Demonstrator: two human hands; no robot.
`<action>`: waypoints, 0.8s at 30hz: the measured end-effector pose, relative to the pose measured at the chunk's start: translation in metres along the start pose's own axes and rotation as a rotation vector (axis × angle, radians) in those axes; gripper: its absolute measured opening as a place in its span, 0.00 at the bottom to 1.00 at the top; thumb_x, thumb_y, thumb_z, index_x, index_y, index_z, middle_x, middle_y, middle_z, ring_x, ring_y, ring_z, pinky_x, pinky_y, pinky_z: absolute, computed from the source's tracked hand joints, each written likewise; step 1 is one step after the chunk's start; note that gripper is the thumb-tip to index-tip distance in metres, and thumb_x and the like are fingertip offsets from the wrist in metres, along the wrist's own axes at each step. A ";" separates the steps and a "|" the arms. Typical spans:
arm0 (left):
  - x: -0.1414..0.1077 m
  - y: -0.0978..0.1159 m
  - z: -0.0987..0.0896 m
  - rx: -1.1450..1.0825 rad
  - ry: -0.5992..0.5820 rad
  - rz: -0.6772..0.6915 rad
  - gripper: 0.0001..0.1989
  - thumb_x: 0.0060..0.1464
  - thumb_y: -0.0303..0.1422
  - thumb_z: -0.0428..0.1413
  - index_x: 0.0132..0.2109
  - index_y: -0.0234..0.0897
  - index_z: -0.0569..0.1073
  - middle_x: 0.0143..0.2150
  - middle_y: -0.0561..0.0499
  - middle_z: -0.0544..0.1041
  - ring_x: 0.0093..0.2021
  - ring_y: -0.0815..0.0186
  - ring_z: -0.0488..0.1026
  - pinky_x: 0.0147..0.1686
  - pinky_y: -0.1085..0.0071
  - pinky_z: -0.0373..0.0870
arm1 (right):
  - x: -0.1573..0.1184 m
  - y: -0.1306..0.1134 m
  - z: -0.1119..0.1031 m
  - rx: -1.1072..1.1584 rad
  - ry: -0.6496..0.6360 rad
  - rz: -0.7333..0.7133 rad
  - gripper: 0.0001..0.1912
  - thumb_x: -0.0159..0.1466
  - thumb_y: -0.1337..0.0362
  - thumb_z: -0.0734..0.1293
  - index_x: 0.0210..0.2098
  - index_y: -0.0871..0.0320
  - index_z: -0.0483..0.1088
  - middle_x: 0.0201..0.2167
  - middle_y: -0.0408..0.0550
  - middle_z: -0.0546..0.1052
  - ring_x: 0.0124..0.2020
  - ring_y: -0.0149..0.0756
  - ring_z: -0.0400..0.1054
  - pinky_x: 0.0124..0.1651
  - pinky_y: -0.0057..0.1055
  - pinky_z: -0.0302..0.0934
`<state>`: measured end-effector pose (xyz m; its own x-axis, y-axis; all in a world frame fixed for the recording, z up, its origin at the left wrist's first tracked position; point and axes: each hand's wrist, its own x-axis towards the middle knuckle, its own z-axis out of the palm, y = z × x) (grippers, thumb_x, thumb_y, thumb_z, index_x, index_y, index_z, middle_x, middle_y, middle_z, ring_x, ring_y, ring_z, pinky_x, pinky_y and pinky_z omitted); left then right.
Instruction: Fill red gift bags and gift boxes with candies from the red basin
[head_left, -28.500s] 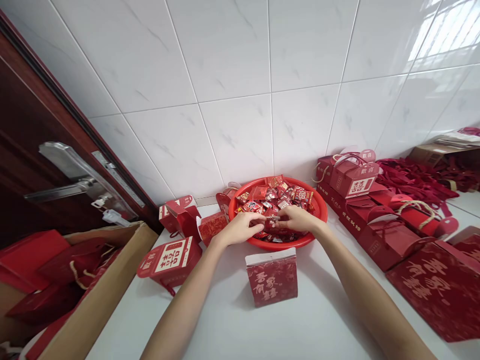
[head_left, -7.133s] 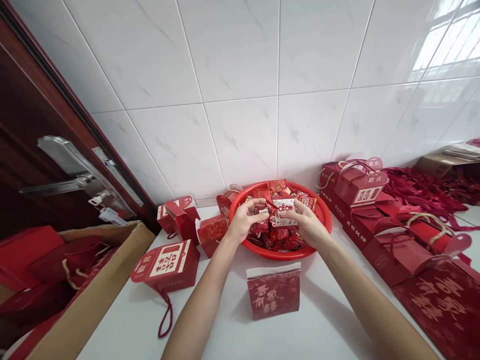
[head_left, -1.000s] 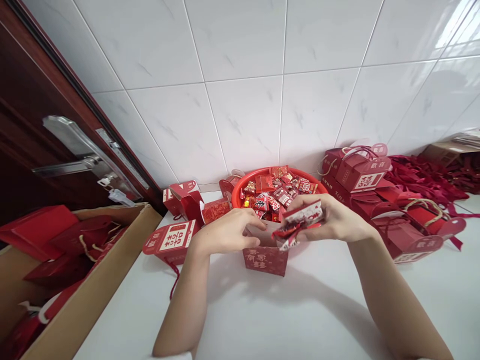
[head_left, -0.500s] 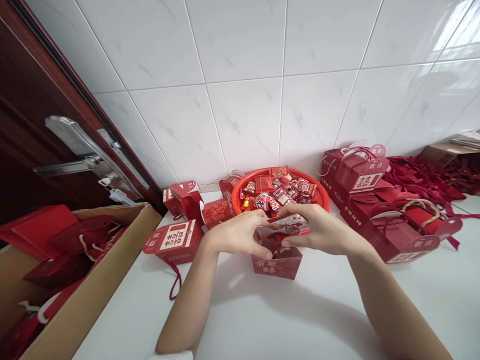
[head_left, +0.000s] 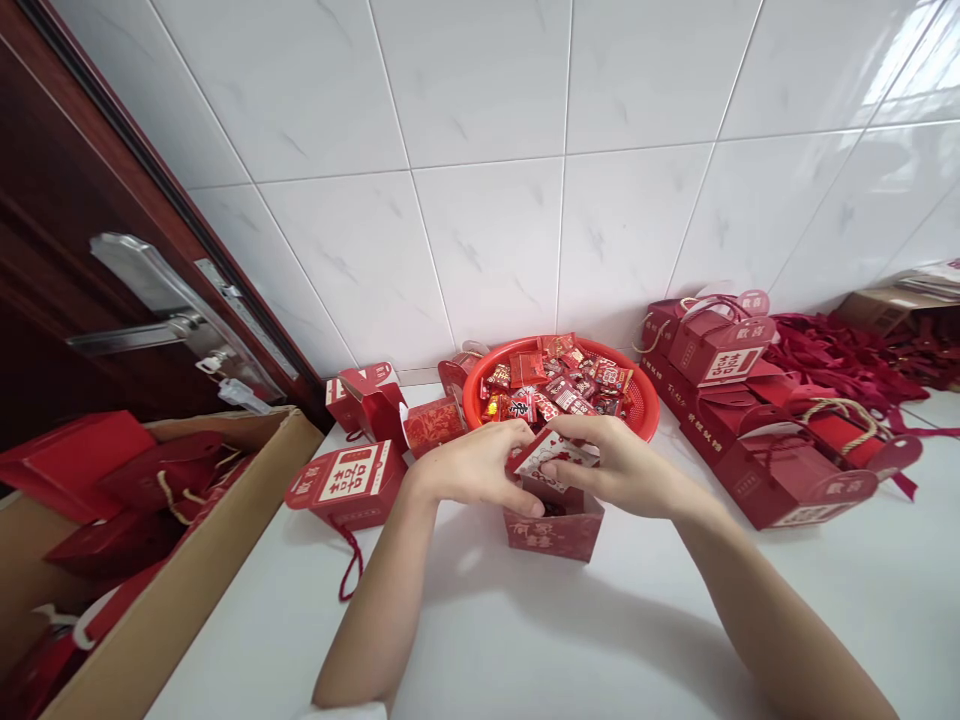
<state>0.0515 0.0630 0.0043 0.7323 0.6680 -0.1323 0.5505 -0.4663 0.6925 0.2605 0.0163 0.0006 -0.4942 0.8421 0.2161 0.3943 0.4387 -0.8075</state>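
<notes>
An open red gift box (head_left: 553, 538) with pale lettering on its front stands on the white table. My left hand (head_left: 480, 465) is closed on the box's left side, its thumb over the rim. In my right hand (head_left: 619, 465) is a small white packet with red print (head_left: 553, 455), tilted above the box's mouth between thumb and fingers. Something dark lies inside the box, too shadowed to make out. Just behind both hands is a round red plastic basket (head_left: 646, 400) full of wrapped sweets (head_left: 568, 393).
Red gift boxes with cord handles (head_left: 352, 480) stand to the left, and more are stacked at right (head_left: 799, 470) beside dark red ribbons (head_left: 844, 355). A cardboard carton (head_left: 195, 590) holding red boxes is at far left, below a door handle (head_left: 142, 330). A tiled wall (head_left: 487, 240) rises behind.
My right hand has shifted a little to the left with the white packet, which is now tilted more steeply, its printed face towards me. My left hand stays on the box.
</notes>
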 end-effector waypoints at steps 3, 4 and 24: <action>0.000 0.002 -0.002 0.069 -0.024 -0.001 0.26 0.41 0.39 0.70 0.50 0.40 0.78 0.44 0.50 0.72 0.44 0.58 0.71 0.42 0.67 0.68 | 0.000 -0.001 0.002 -0.094 -0.130 0.039 0.03 0.62 0.69 0.65 0.33 0.59 0.71 0.24 0.39 0.69 0.25 0.28 0.57 0.27 0.27 0.48; 0.000 0.003 -0.002 0.089 -0.033 0.001 0.27 0.41 0.40 0.70 0.51 0.41 0.78 0.43 0.51 0.71 0.44 0.59 0.71 0.41 0.68 0.68 | -0.001 -0.002 0.001 -0.148 -0.165 0.056 0.04 0.62 0.70 0.64 0.34 0.59 0.72 0.23 0.39 0.70 0.23 0.28 0.56 0.27 0.27 0.47; -0.005 0.009 -0.004 0.106 -0.102 0.111 0.26 0.51 0.43 0.66 0.58 0.47 0.77 0.45 0.49 0.72 0.45 0.61 0.72 0.44 0.69 0.69 | -0.016 -0.010 -0.024 -0.310 -0.064 -0.058 0.14 0.68 0.55 0.66 0.45 0.54 0.78 0.36 0.48 0.82 0.35 0.39 0.75 0.38 0.31 0.66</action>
<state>0.0515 0.0580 0.0142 0.8247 0.5494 -0.1344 0.4994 -0.5958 0.6290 0.2832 0.0059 0.0184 -0.5664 0.7958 0.2144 0.5765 0.5685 -0.5870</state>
